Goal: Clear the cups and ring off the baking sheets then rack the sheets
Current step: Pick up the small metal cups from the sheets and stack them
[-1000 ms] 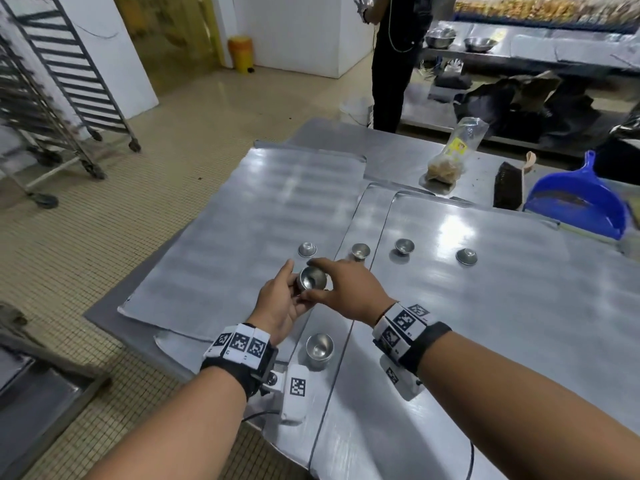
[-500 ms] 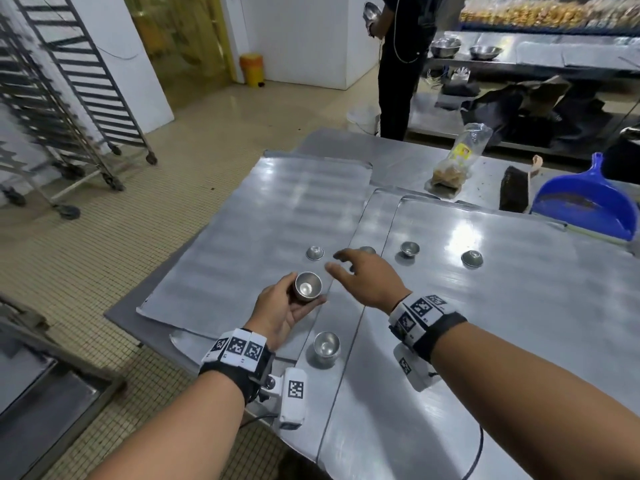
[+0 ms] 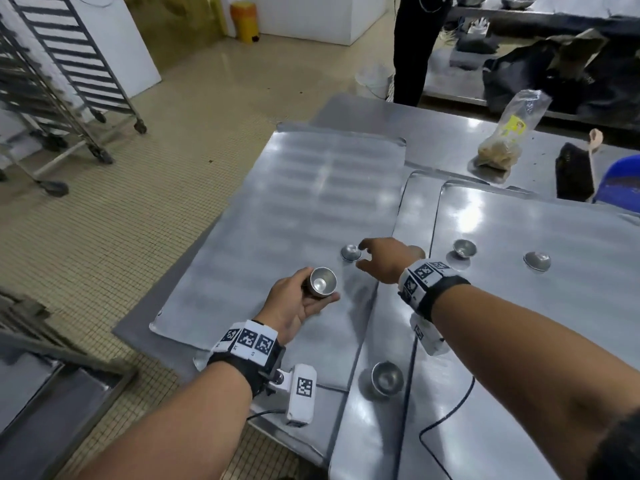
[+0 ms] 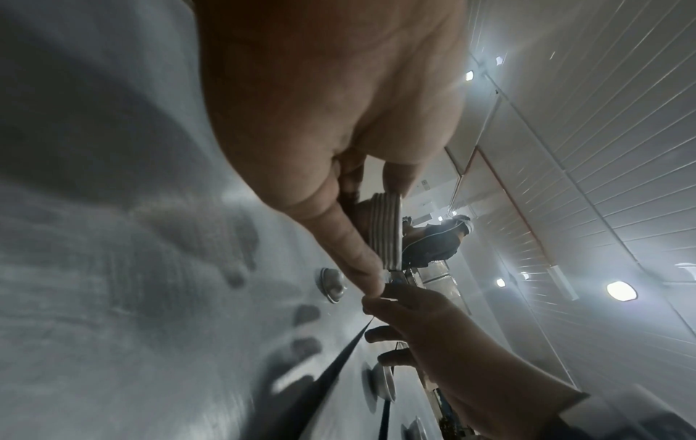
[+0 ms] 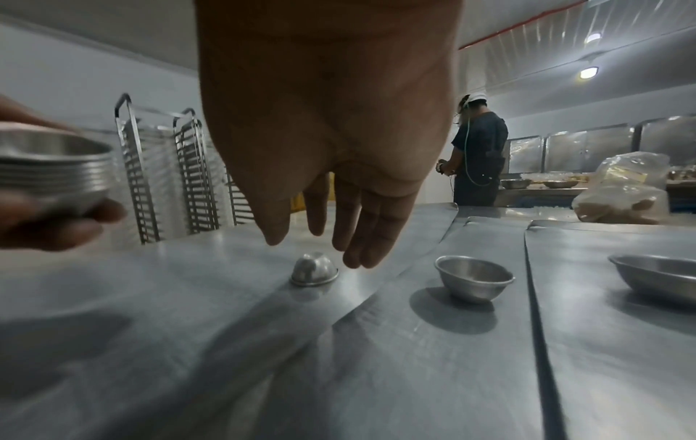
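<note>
Three overlapping baking sheets, the left sheet (image 3: 311, 195), the middle sheet (image 3: 377, 427) and the right sheet (image 3: 554, 323), cover the steel table. My left hand (image 3: 311, 292) grips a nested stack of small metal cups (image 3: 322, 281) (image 4: 386, 232) (image 5: 52, 166) above the left sheet. My right hand (image 3: 362, 254) (image 5: 320, 247) hovers with spread, relaxed fingers just over an upside-down cup (image 3: 349, 252) (image 5: 314, 269), apart from it. Other cups stand loose: an upright one (image 3: 464, 247), an inverted one (image 3: 536, 261), a near upright one (image 3: 387, 377). A further upright cup (image 5: 472, 278) sits beside my right hand.
Wheeled sheet racks (image 3: 59, 81) stand on the tiled floor at the left. A person (image 3: 415, 46) stands beyond the table. A plastic bag (image 3: 505, 133), a brush (image 3: 571, 171) and a blue dustpan (image 3: 620, 181) lie at the table's far right. A metal trolley (image 3: 41, 403) is at lower left.
My right hand let go of the stack in my left hand and moved forward to the upside-down cup on the left sheet. The left hand kept its hold on the stack.
</note>
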`<state>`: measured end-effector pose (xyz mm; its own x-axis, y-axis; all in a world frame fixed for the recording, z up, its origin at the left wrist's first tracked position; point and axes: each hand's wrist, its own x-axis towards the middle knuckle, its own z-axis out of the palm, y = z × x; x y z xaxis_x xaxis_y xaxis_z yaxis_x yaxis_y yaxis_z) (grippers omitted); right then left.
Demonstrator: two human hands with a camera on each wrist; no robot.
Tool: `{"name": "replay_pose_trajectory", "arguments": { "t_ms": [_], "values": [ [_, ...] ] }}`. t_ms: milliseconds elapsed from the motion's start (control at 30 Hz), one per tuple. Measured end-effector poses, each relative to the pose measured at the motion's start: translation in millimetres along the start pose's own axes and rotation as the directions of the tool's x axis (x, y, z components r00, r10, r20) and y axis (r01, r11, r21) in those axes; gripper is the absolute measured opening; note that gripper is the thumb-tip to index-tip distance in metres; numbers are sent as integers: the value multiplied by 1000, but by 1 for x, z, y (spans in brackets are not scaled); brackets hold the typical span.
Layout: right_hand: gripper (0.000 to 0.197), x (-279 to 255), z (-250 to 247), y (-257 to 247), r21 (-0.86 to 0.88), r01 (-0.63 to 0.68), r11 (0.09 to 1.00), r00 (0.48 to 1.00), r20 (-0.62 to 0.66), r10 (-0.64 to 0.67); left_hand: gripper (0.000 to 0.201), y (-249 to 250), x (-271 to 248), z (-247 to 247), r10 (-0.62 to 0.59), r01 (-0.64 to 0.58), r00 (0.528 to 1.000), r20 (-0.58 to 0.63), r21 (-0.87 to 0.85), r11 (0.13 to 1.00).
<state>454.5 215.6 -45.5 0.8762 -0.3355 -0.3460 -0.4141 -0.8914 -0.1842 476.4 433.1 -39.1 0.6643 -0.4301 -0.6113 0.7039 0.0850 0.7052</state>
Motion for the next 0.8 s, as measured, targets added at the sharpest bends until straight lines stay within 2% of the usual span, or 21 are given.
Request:
{"name": "replay_pose_trajectory", "arguments": {
  "t_ms": [100, 267, 400, 533, 667, 800],
  "values": [
    [39, 25, 4, -7, -41, 34, 999, 999, 29, -33, 30, 6, 12, -10, -31, 31, 999, 11, -11, 999],
    [49, 49, 11, -19, -129, 88, 988, 991, 116, -73, 30, 12, 30, -25, -74, 75, 997, 27, -32, 997],
    [33, 60, 15, -17, -128, 91, 988, 992, 95, -79, 33, 13, 42, -31, -87, 89, 995, 46, -39, 995],
    [32, 59, 18, -14, -70, 88, 994, 995, 59, -84, 32, 14, 48, -29, -97, 99, 994, 59, -38, 994],
    [41, 46, 16, -9, 40, 104, 994, 994, 20, -104, 34, 14, 49, -20, -98, 101, 992, 85, -32, 994],
    [24, 31, 13, -5, 13, 153, 988, 986, 59, -153, 35, 13, 49, -12, -94, 99, 991, 90, -42, 994]
  ]
}}
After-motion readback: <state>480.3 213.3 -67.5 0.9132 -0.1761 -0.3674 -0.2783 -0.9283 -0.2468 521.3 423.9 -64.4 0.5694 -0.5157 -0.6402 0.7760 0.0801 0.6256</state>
